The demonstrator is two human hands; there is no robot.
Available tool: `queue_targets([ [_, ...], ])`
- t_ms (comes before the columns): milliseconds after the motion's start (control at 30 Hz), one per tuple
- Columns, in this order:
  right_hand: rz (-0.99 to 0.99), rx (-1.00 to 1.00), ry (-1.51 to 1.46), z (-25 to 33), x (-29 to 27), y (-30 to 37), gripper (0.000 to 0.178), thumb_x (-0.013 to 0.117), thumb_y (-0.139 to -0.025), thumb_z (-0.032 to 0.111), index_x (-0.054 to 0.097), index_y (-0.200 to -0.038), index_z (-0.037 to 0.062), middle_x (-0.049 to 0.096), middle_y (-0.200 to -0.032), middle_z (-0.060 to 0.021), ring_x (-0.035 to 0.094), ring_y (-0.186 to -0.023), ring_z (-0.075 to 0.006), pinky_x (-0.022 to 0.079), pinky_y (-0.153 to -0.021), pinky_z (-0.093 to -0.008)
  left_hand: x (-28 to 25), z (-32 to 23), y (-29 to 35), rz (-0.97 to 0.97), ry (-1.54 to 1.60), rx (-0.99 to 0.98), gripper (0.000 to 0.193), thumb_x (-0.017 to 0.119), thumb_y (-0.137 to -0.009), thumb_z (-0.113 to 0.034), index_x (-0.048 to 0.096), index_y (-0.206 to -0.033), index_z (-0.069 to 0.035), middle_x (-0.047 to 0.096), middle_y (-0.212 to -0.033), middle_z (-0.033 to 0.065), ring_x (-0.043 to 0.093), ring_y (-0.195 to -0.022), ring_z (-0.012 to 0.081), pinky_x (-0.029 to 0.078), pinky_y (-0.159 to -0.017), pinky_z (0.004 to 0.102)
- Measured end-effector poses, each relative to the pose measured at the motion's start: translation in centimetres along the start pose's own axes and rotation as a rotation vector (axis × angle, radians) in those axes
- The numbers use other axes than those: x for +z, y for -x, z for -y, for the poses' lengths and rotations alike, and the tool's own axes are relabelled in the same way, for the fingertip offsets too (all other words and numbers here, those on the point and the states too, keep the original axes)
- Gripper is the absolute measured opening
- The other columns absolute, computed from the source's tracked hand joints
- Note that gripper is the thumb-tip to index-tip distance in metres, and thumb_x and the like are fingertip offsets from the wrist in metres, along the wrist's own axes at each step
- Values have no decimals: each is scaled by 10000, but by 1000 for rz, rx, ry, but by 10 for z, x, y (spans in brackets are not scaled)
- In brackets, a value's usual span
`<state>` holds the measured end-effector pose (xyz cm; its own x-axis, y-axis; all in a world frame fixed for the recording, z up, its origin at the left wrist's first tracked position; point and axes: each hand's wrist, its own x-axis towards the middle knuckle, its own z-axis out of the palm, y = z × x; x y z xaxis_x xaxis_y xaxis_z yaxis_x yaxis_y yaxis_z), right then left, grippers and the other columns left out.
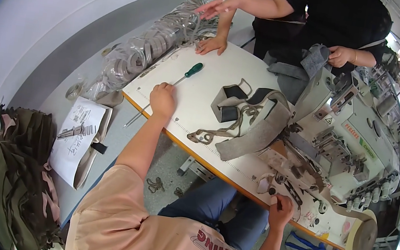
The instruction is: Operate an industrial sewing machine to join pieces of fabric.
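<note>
My left hand is closed over the shaft of a screwdriver with a green handle, near the table's left edge. Two thin metal prongs stick out below that hand; what they belong to is hidden. At the front edge, beneath the sewing machine, my right hand has its fingers curled together around something small and dark that I cannot make out. A small round black part lies just beyond its fingertips. Grey fabric pieces and a tangled narrow strip spread across the white tabletop.
Across the table a person in black rests one hand on the top and touches grey fabric with another. Bagged rolls of tape line the wall. Left are dark green cloth and a paper-covered packet; right, a tape roll.
</note>
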<state>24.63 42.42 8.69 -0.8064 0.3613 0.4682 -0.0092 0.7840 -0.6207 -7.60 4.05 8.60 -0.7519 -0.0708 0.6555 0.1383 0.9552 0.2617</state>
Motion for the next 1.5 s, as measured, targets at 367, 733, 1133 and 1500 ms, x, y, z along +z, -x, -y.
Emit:
queue_targets([
  [367, 21, 36, 4, -1, 1, -3, 232, 541, -622, -28, 669, -786, 75, 597, -720, -85, 564, -671, -278, 450, -615, -358, 2, 0, -2, 22, 2, -7, 155, 550, -785, -96, 695, -838, -82, 665, -949, 84, 601, -901, 284, 487, -790, 388],
  [733, 1, 22, -6, 1, 2, -2, 258, 521, -619, -44, 673, -788, 79, 602, -734, -84, 569, -675, -272, 452, -619, -350, 2, 1, -2, 23, -1, -16, 162, 548, -773, -81, 698, -834, -83, 663, -935, 79, 603, -898, 276, 489, -790, 384],
  [1133, 26, 37, 5, 1, 2, -3, 264, 519, -616, -45, 674, -788, 82, 604, -737, -77, 565, -668, -259, 449, -618, -344, 2, 2, -2, 6, 11, -7, 161, 550, -769, -81, 699, -832, -79, 662, -914, 88, 604, -887, 279, 490, -779, 383],
  [1500, 11, 57, 18, 2, 0, -2, 71, 649, -708, 47, 670, -770, 73, 594, -701, -69, 564, -641, -250, 444, -585, -342, 1, 0, -1, 3, 28, 2, 159, 543, -774, -71, 689, -837, -71, 660, -924, 93, 603, -881, 287, 491, -772, 386],
])
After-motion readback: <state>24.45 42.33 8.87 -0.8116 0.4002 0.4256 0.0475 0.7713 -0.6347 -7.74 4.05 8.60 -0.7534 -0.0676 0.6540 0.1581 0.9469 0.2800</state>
